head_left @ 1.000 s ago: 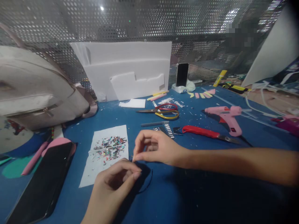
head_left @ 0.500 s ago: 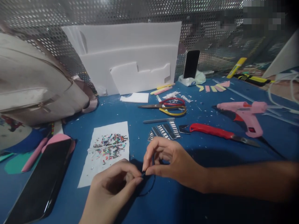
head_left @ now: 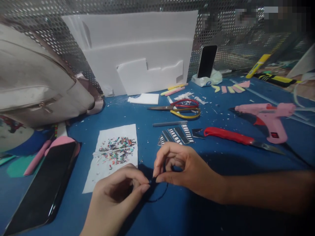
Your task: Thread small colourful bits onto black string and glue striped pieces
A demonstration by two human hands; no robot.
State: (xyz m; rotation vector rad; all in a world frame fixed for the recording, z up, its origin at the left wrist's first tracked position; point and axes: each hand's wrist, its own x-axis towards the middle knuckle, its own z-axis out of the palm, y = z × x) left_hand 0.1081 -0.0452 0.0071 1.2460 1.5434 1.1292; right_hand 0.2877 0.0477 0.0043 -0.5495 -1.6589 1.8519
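Observation:
Between my two hands runs a thin dark cord (head_left: 161, 197), its slack curving in a loop below my fingers. My left hand (head_left: 115, 193) pinches one part of it between thumb and forefinger. Just right of that, the thumb and forefinger of my right hand (head_left: 185, 167) are closed on the same cord, with a small gap between the two pinches. The gripped bit is small and dark, so its details cannot be made out. Beyond my right hand lie flat black-and-white striped pieces (head_left: 176, 135). A white sheet (head_left: 92, 178) strewn with colourful glittery scraps lies past my left hand.
A red-handled knife (head_left: 228, 135), a pink glue gun (head_left: 265, 109) and scissors (head_left: 185, 109) lie beyond my hands. A large black phone (head_left: 41, 188) rests at left below a pale bag (head_left: 41, 78). White foam boards (head_left: 137, 32) and an upright phone (head_left: 207, 61) stand behind.
My fingertips have drawn slightly apart, the right hand shifting a little to the right. Both hands keep their pinch on the cord. The whole view has shifted slightly.

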